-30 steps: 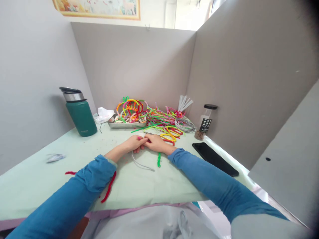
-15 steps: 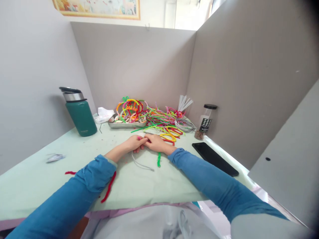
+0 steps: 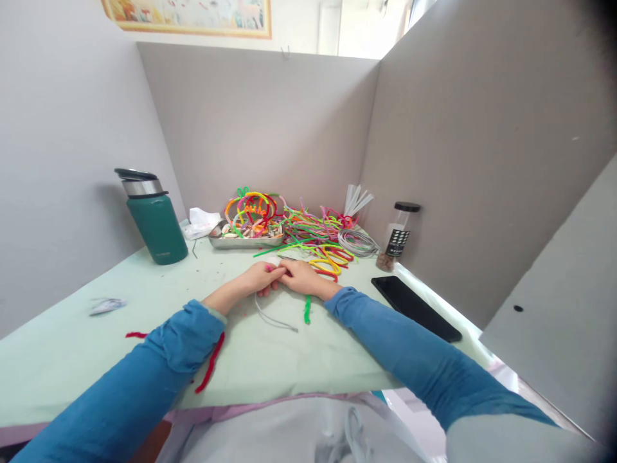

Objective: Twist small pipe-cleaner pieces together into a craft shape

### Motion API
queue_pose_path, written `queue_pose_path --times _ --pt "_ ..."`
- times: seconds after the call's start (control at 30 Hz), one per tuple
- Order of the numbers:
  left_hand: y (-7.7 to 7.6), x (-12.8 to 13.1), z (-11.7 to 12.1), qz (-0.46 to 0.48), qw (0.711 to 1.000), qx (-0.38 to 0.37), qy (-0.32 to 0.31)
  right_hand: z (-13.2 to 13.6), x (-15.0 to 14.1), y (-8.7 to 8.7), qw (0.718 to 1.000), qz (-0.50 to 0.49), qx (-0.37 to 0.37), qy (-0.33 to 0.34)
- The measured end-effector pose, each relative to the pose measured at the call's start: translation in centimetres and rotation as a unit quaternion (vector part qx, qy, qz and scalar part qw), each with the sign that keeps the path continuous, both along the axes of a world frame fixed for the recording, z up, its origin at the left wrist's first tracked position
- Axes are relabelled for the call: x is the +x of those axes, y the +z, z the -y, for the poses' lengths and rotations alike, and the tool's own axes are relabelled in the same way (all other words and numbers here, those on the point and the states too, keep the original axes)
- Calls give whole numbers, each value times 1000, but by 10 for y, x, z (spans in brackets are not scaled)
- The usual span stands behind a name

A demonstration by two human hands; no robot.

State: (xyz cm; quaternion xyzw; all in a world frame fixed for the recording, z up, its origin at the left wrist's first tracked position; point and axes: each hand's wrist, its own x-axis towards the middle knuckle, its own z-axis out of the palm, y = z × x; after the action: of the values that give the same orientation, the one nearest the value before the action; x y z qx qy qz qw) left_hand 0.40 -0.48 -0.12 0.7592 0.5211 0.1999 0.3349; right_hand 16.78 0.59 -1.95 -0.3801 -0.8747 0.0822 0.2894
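The grip is a close two-handed pinch at the centre of the frame: the fingers of the left hand (image 3: 260,278) are closed, apparently about the upper end of a grey cord (image 3: 274,320), and those of the right hand (image 3: 302,277) are pressed together against them. What sits between the fingertips is mostly hidden — only a touch of pink (image 3: 268,267) shows — so I cannot tell what the right one pinches.

Nearest, at lower left, a red fuzzy stem (image 3: 211,366) runs under the left sleeve (image 3: 144,379). The forearms come in low from both lower corners and seem to lean on the bench (image 3: 289,370), probably to steady such small finger work. The cord trails toward the person, perhaps so its loose part stays clear of the fingertips.

It looks thin, smooth and pale, bowed in a soft curve and seemingly doubled — its end lies near a short green fuzzy piece (image 3: 307,310). A black phone (image 3: 417,308) lies flat at middle right. Beyond the hands are a metal tray (image 3: 245,244) of small pieces, heaped bright stems (image 3: 313,225) and a coil of grey wire (image 3: 358,243).
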Motion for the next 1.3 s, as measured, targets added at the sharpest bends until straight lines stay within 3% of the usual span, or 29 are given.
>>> queue_pose_path --times 0.77,0.97,1.3 --pt "0 0 0 -4 1000 1 -1 0 0 0 1000 0 2 1" --pt "0 0 0 -4 1000 3 2 -3 1 0 999 -23 -35 12" --pt "-1 0 -1 -20 1000 13 -1 -2 0 -1 1000 -7 -9 2"
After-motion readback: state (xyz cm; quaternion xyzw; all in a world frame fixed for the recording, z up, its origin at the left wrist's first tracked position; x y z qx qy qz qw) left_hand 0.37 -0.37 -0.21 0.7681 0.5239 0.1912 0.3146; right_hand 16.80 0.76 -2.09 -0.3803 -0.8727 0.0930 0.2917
